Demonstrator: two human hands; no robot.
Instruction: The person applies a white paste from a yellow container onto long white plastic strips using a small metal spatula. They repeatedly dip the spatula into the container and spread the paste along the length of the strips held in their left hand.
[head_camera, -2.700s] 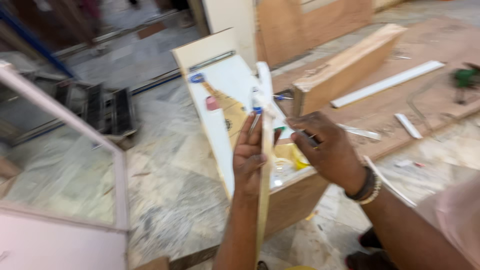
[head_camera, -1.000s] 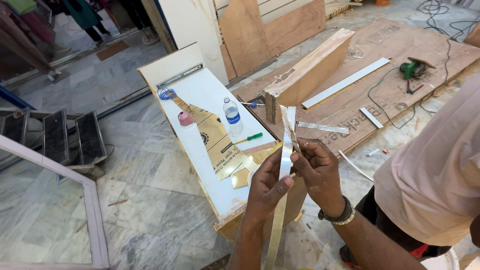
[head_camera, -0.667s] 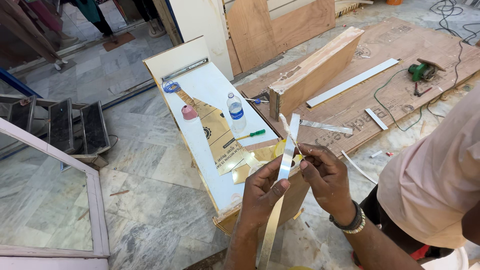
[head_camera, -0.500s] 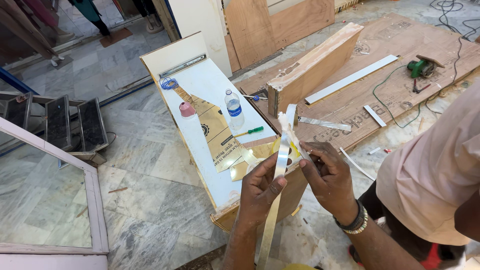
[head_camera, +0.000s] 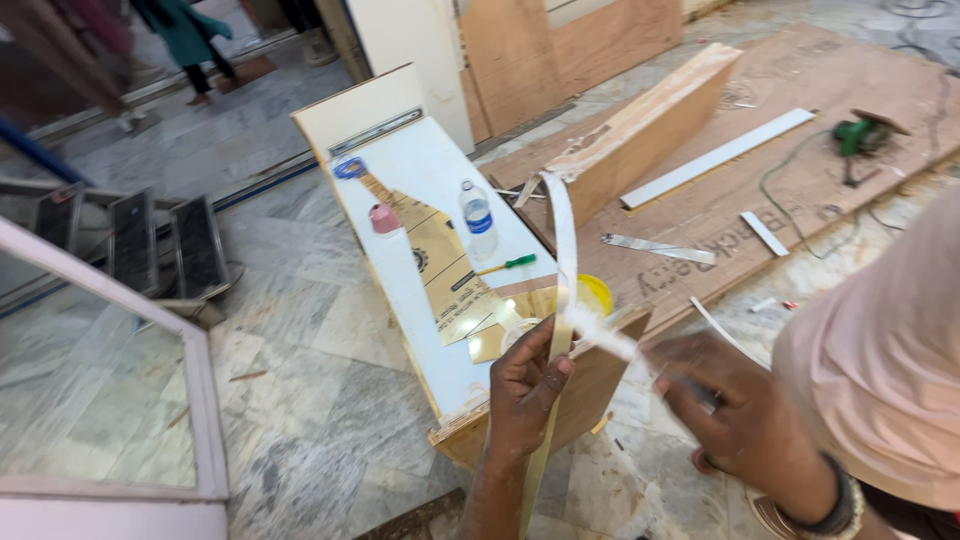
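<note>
My left hand (head_camera: 523, 392) grips a long thin laminate strip (head_camera: 562, 255) that stands upright and curls at the top. A white film (head_camera: 600, 335) peels off the strip toward the right, pulled by my right hand (head_camera: 735, 410), which is blurred by motion and pinches the film's end. Both hands work over the near end of a white-topped wooden box (head_camera: 420, 300).
On the box lie a plastic water bottle (head_camera: 478, 217), a pink cup (head_camera: 384, 218), a green-handled screwdriver (head_camera: 505, 265), brown paper and a yellow lid (head_camera: 595, 292). Plywood sheets (head_camera: 720, 200), a wooden beam (head_camera: 640, 125), a green power tool (head_camera: 860, 135) and white strips sit right. A glass frame (head_camera: 195, 400) stands left.
My right hand has pulled away to the right, drawing the white film off the strip. The left hand keeps holding the strip upright; the camera has moved closer.
</note>
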